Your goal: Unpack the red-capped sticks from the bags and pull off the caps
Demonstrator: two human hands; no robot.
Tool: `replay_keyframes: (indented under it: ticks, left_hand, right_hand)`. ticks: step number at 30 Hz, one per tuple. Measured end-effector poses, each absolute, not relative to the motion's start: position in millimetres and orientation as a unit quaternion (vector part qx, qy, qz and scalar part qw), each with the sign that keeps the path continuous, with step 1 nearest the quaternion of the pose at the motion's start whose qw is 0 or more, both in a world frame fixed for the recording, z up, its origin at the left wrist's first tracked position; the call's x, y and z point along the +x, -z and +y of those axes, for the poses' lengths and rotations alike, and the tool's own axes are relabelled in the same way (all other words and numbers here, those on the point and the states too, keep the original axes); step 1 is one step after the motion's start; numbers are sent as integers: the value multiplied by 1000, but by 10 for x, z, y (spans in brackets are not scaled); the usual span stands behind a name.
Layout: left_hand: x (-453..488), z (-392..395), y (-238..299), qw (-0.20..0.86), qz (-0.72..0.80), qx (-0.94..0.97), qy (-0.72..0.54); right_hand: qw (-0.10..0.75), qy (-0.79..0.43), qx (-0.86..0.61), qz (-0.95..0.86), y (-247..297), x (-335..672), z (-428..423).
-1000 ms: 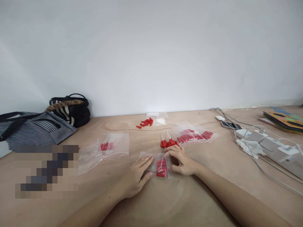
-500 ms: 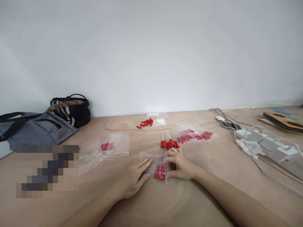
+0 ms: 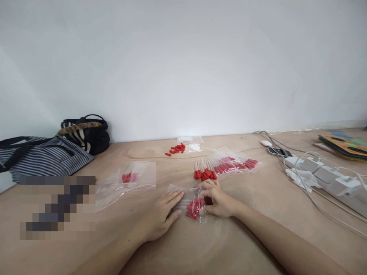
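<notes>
**Both hands on a small clear bag of red pieces, table centre**

Left hand [image 3: 164, 214] lay flat, fingers spread long over the left part of a clear bag [image 3: 185, 195], thumb slightly off to the side. Right hand [image 3: 219, 200] was curled at the bag's right end, thumb and fingers bent; couldn't tell if they were pinched on plastic or contents. Hands were apart, bag between them. Bag was flat on the table [image 3: 183, 252], wrinkled and glossy, with red pieces [image 3: 194, 208] grouped in its right half, near the right fingers. Exact count unclear.

Just beyond the right hand: a fan of red-ended sticks [image 3: 205, 172], red ends toward the person. Right of that, overlapping filled bags [image 3: 229, 165], more red inside. Near the wall [image 3: 183, 68]: loose red pieces [image 3: 177, 148] beside thin clear tubes [image 3: 193, 147]. Left of the hands: overlapping clear bags [image 3: 146, 173], red showing through.

Far left, striped bag [image 3: 48, 156] and black bag [image 3: 96, 137], plus a pixelated patch, contents unreadable. Far right, white adapters [image 3: 329, 177], a small dark device [image 3: 278, 152] and a colourful stack [image 3: 345, 146].
</notes>
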State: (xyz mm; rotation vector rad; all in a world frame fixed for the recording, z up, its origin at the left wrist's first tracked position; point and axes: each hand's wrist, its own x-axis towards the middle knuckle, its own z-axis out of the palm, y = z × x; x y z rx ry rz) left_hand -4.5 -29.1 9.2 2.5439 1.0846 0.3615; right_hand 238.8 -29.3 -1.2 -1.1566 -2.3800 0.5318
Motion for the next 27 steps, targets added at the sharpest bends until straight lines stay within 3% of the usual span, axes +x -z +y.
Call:
replay_keyframes:
  ticks: [19,23,27]
  left_hand:
    - [-60,-298,-147,164,401,897,-88]
    - [-60,-307,-163,171,414,891,-72]
    - [-65,-308,-154,165,408,895,-73]
  right_hand:
    - [309,-384,-381,-782,-68,2624,-252]
    - [346,-450,-416,-710,-143,2980,-168]
    - [419,-439,-460,-649,-261,3249,-111]
